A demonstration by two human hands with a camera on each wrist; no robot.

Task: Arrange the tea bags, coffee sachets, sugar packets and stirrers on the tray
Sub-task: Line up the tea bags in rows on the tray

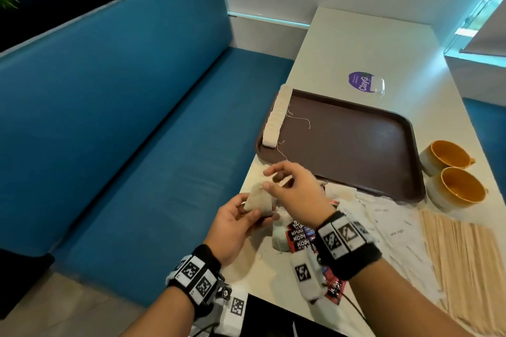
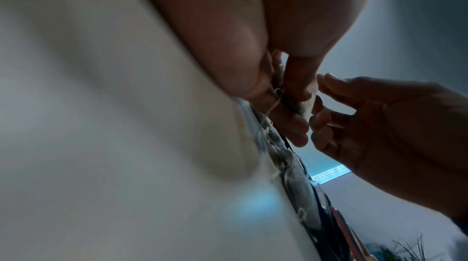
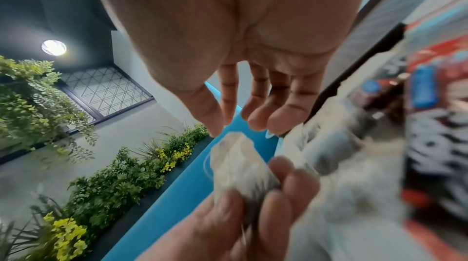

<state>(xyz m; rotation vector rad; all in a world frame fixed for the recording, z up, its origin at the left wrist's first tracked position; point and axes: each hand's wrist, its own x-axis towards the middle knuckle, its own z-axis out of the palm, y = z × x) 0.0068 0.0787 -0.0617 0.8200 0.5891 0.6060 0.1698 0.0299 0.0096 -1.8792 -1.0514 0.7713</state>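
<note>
My left hand [image 1: 260,213] grips a small bunch of tea bags [image 1: 257,200] just above the table's near left edge. The same tea bags [image 3: 238,165] show in the right wrist view, pinched between the left fingers [image 3: 253,215]. Just above them hovers my right hand [image 1: 269,179], fingers loose and holding nothing; its thumb tip is close to the bags' top. On the brown tray [image 1: 342,139], a row of tea bags [image 1: 275,117] lies along the left rim. Red coffee sachets [image 1: 299,235], white sugar packets [image 1: 391,224] and wooden stirrers [image 1: 465,262] lie on the table in front of the tray.
Two orange-lined cups [image 1: 451,172] stand right of the tray. A purple sticker [image 1: 361,82] lies beyond the tray on the white table [image 1: 356,44]. A blue bench [image 1: 137,117] runs along the table's left side.
</note>
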